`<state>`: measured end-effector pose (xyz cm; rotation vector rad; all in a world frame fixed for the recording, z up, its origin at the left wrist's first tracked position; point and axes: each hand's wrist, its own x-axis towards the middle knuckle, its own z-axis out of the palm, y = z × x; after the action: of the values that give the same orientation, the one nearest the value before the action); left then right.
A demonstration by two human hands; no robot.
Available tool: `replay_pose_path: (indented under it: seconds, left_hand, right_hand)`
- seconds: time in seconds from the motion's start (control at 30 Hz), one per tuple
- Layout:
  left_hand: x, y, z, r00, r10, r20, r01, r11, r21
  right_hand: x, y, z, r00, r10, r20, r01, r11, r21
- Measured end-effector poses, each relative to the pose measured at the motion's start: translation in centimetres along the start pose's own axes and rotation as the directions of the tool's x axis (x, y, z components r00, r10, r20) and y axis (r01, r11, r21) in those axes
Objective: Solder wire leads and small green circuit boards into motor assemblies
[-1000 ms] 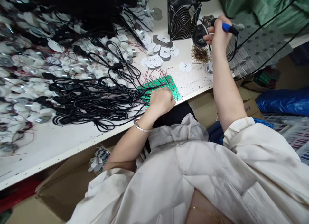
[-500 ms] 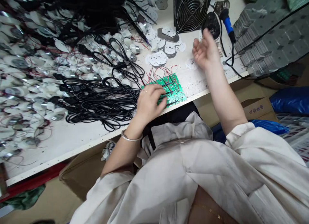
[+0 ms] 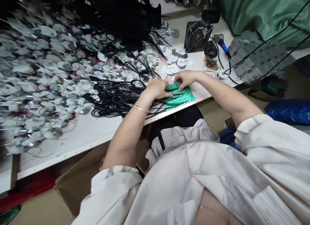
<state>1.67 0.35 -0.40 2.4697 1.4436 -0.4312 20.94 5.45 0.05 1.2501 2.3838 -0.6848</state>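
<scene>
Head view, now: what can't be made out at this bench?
All in the head view:
Left hand: most fingertips hidden by the hand itself; its grip unclear.
Right hand: fingertip contact too small to tell.
Green circuit board: partly covered by both hands and black cables.
Blue-handled tool: tip end hidden by the coiled stand.
White parts: far-left ones blurred, cut off by the frame edge.

So both hands are on or just over this green circuit board [image 3: 187, 96] at the front of the desk [image 3: 82, 131]. Left hand [image 3: 157, 88] is bent over the left side, where a messy bunch of black cables [image 3: 116, 97] lies; right hand [image 3: 187, 78] is at the far edge, fingers curled. Can't tell what either's gripping. There's a huge heap of white parts [image 3: 58, 66] left, plus a fan [image 3: 198, 39] and a blue-handled iron [image 3: 225, 50] near stacked grey plates [image 3: 260, 58].
</scene>
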Motion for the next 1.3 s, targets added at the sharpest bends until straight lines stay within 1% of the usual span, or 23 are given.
replay_pose_path:
  seconds: [0.07,0.1,0.17,0.27,0.37,0.43,0.5,0.6,0.7,0.8,0.87,0.93,0.97,1.0,1.07,1.1,1.13,1.2,1.27,1.3]
  left_hand:
    - [0.5,-0.4,-0.1,1.000,0.009,0.024,-0.009,1.000,-0.026]
    - [0.6,-0.6,-0.1,0.999,0.014,0.030,-0.013,0.999,-0.041]
    - [0.7,-1.0,-0.2,0.999,0.033,0.016,-0.032,0.997,-0.067]
    - [0.1,-1.3,-0.2,0.996,0.080,-0.044,-0.083,0.993,-0.079]
    - [-0.2,-1.6,-0.1,0.989,0.124,-0.083,-0.132,0.987,-0.091]
    - [-0.2,-1.7,0.1,0.987,0.129,-0.093,-0.138,0.986,-0.096]
    - [0.1,-1.6,0.4,0.990,0.098,-0.105,-0.109,0.988,-0.105]
    - [0.2,-1.3,1.0,0.993,0.038,-0.113,-0.056,0.986,-0.156]
    - [0.1,-0.8,1.4,0.991,0.012,-0.135,-0.037,0.982,-0.185]
    - [0.1,-0.6,1.4,0.979,0.001,-0.203,-0.038,0.984,-0.176]
    - [-0.3,-0.5,1.0,0.979,0.030,-0.203,-0.066,0.982,-0.176]
    - [-1.3,-0.2,0.6,0.980,0.041,-0.197,-0.077,0.982,-0.175]
    - [-2.2,0.2,0.6,0.972,0.025,-0.232,-0.067,0.982,-0.175]
    - [-3.2,0.7,0.8,0.956,0.010,-0.293,-0.064,0.982,-0.178]
    - [-5.5,2.1,2.0,0.901,0.026,-0.433,-0.115,0.977,-0.181]
    - [-6.5,2.9,3.1,0.879,0.076,-0.471,-0.180,0.967,-0.179]
    - [-7.3,3.5,4.3,0.868,0.142,-0.477,-0.248,0.954,-0.167]
    - [-8.1,4.3,7.0,0.863,0.205,-0.462,-0.299,0.944,-0.139]
    - [-8.1,4.2,9.3,0.847,0.226,-0.481,-0.311,0.945,-0.104]
    - [-7.8,3.9,10.0,0.834,0.238,-0.498,-0.320,0.943,-0.086]
  right_hand:
    - [0.2,-0.7,-0.7,0.998,0.062,0.033,-0.060,0.997,-0.039]
    - [0.3,-1.0,-1.0,0.996,0.070,0.057,-0.068,0.997,-0.043]
    - [0.5,-1.3,-1.5,0.993,0.036,0.109,-0.035,0.999,-0.016]
    - [0.9,-0.9,-1.8,0.982,-0.040,0.182,0.033,0.999,0.038]
    - [1.1,0.0,-1.2,0.981,-0.076,0.179,0.055,0.991,0.119]
    - [1.1,0.5,-0.5,0.986,-0.109,0.129,0.081,0.976,0.204]
    - [0.9,0.8,0.0,0.987,-0.136,0.087,0.110,0.962,0.251]
    - [0.8,0.9,0.6,0.987,-0.145,0.069,0.127,0.968,0.219]
    - [0.9,1.0,1.4,0.985,-0.165,0.041,0.157,0.976,0.152]
    - [1.2,1.4,2.3,0.973,-0.220,-0.067,0.225,0.972,0.065]
    - [1.0,1.8,2.6,0.960,-0.255,-0.117,0.260,0.965,0.027]
    - [-0.1,2.2,2.7,0.947,-0.263,-0.184,0.272,0.962,0.030]
    - [-1.1,2.3,2.7,0.935,-0.253,-0.247,0.270,0.962,0.038]
    - [-2.3,2.3,2.9,0.916,-0.234,-0.326,0.262,0.964,0.045]
    - [-5.1,2.3,4.0,0.855,-0.190,-0.483,0.241,0.970,0.044]
    - [-6.4,2.3,5.0,0.831,-0.187,-0.523,0.236,0.971,0.027]
    - [-7.5,2.4,6.2,0.824,-0.197,-0.531,0.234,0.972,0.003]
    - [-8.6,2.8,9.0,0.840,-0.248,-0.483,0.268,0.963,-0.028]
    - [-8.4,3.3,11.4,0.820,-0.260,-0.510,0.285,0.958,-0.029]
    - [-7.9,3.5,12.3,0.809,-0.274,-0.521,0.296,0.954,-0.041]
